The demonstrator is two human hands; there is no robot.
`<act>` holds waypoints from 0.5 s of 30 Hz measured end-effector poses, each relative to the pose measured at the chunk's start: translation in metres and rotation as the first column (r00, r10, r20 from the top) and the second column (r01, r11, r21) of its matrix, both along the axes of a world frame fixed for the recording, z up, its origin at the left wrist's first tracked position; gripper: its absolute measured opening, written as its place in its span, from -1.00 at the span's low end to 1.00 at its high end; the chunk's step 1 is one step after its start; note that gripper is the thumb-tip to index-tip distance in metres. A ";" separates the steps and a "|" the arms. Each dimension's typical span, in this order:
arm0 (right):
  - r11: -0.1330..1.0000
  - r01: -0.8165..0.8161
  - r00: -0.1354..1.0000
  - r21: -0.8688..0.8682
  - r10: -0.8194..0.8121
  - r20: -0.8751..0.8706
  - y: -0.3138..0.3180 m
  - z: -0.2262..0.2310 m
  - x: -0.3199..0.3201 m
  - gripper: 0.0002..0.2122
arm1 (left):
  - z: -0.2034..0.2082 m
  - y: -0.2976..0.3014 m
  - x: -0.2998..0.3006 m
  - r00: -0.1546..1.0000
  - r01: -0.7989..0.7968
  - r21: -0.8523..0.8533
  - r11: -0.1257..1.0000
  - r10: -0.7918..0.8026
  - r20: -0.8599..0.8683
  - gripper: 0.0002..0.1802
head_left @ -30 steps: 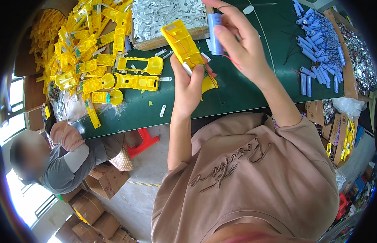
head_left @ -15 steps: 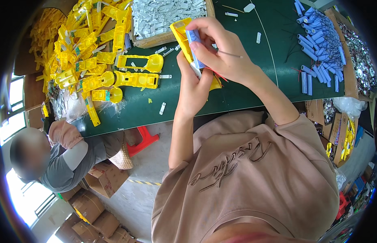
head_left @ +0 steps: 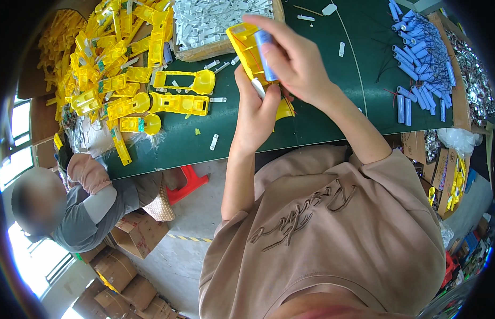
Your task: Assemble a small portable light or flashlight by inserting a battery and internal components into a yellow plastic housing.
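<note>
Battery (head_left: pixel 264 58) is clasped in the right hand (head_left: pixel 298 66), over the shell (head_left: pixel 244 45) that the left hand's (head_left: pixel 255 118) grip clutches above the tabletop (head_left: pixel 183 139).

In the left of the frame, a person in a grey top (head_left: pixel 83 226) is leaning near the bright windows (head_left: pixel 17 125). A red stool (head_left: pixel 190 186) is showing left of centre, with an open cardboard box (head_left: pixel 142 234) lying lower left of it. Black-and-yellow striped tape (head_left: pixel 190 238) is crossing the grey floor (head_left: pixel 186 271). At the right, a crumpled clear plastic bag (head_left: pixel 460 139) is resting below shiny metal parts (head_left: pixel 473 85).
</note>
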State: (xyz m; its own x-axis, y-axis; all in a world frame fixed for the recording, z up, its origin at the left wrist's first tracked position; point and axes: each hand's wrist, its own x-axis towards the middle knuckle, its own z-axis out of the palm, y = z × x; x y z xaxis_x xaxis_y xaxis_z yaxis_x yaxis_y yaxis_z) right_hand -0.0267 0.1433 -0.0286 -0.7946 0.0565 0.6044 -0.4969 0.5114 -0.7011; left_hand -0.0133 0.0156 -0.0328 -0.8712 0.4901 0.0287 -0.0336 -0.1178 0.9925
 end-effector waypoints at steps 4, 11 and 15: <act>0.925 -0.118 0.983 -0.361 0.161 0.091 0.019 0.011 0.013 -0.88 | 0.000 -0.002 -0.004 1.000 -0.029 0.076 0.997 0.029 0.005 -0.50; 0.997 -0.041 0.955 0.069 0.019 0.297 0.005 0.018 0.036 -0.83 | -0.010 0.003 -0.002 0.940 -0.153 -0.108 0.982 0.111 -0.321 -0.34; 0.973 0.085 0.972 0.216 -0.129 0.198 0.001 0.011 0.036 -0.88 | -0.002 -0.002 -0.001 0.964 -0.097 -0.130 0.987 0.061 -0.259 -0.23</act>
State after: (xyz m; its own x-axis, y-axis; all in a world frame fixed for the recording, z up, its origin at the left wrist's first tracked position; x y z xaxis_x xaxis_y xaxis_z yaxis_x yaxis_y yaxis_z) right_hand 0.0097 0.1447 -0.0175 -0.9007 0.0414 0.4325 -0.2842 0.6968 -0.6586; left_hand -0.0141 0.0135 -0.0345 -0.8804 0.4349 0.1892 0.2249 0.0315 0.9739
